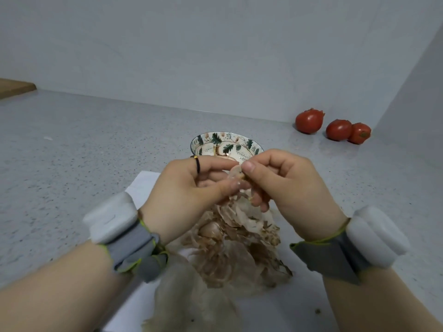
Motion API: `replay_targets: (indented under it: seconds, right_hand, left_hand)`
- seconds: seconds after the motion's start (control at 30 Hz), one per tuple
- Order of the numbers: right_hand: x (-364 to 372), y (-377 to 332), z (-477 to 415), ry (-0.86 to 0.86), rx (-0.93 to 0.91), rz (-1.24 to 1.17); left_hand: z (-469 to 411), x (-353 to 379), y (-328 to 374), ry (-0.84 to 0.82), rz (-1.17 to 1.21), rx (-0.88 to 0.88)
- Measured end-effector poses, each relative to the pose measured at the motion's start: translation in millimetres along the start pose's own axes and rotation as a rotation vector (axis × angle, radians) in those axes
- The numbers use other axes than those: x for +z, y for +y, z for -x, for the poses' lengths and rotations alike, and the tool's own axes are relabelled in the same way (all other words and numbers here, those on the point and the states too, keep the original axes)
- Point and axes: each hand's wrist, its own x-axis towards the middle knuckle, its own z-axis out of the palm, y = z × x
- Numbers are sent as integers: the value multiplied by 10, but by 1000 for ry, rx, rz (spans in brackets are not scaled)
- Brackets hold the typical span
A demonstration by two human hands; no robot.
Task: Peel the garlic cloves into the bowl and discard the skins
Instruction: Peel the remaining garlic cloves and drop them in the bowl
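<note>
wooden board [14, 88]: far left of the bowl [215, 140], by the back wall, only a corner in view.
countertop [96, 152]: grey speckled, under the bowl and all round it.
left wristband [119, 226]: grey strap with a white block, near side of the bowl and to its left.
white sheet [143, 185]: flat on the countertop, just on the near side of the bowl, mostly covered.
left hand [189, 185]: raised just in front of the bowl, fingers curled, thumb and fingertips pinching the garlic clove [236, 174] from the left.
black ring [197, 164]: on a left-hand finger, level with the bowl's near-left rim.
bowl: leaf-patterned, upright, middle of the countertop; near rim and inside largely hidden behind the hands, contents not clear.
garlic clove: pale, loose papery skin hanging off it, held between both hands just at the bowl's near rim, not in it.
skin pile [239, 248]: brown and whitish skins heaped on the white sheet, near side of the bowl, below the hands; some whole-looking cloves mixed in.
right hand [287, 183]: in front of the bowl's right edge, fingers curled, thumb and forefinger gripping the clove's right end.
tomatoes [338, 129]: three, red, well to the right of the bowl and slightly behind, near the wall corner; right two touching.
right wristband [374, 238]: same grey and white, near side of the bowl, far right.
</note>
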Motion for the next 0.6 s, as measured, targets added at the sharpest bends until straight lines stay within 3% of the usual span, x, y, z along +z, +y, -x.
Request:
replay_targets:
  seconds: [0.33,0.6]
  right_hand:
    - [51,32,7,-45,-2,-13]
    - [57,27,8,-58,-36,-79]
  left_hand:
    - [-16,-33,-3,-17,118,-100]
    - [-29,-125,-38,-206,224,-181]
